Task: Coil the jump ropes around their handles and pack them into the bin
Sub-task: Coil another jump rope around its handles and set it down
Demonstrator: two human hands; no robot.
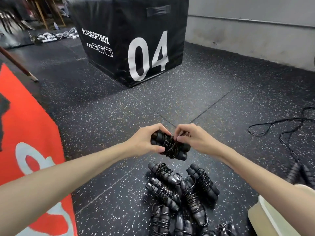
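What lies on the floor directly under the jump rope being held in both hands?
Under the held black coiled jump rope lies speckled black rubber floor, with a pile of coiled black jump ropes nearer the person. Floor beneath the pile is hidden.

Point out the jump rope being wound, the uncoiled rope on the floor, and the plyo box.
wound jump rope (170,145), head view, on its cord wraps.
uncoiled rope (265,126), head view, on a cord loop.
plyo box (148,56), head view, on its "04" face.

- Even, soft indoor light, moderately bright; shadows under the black vinyl plyo box (136,40) are faint.
- Wide-angle bending curves the grey painted wall (255,23) and stretches the frame edges.
- The lower corners smear; the speckled black rubber floor (170,103) is sharp at mid-frame.
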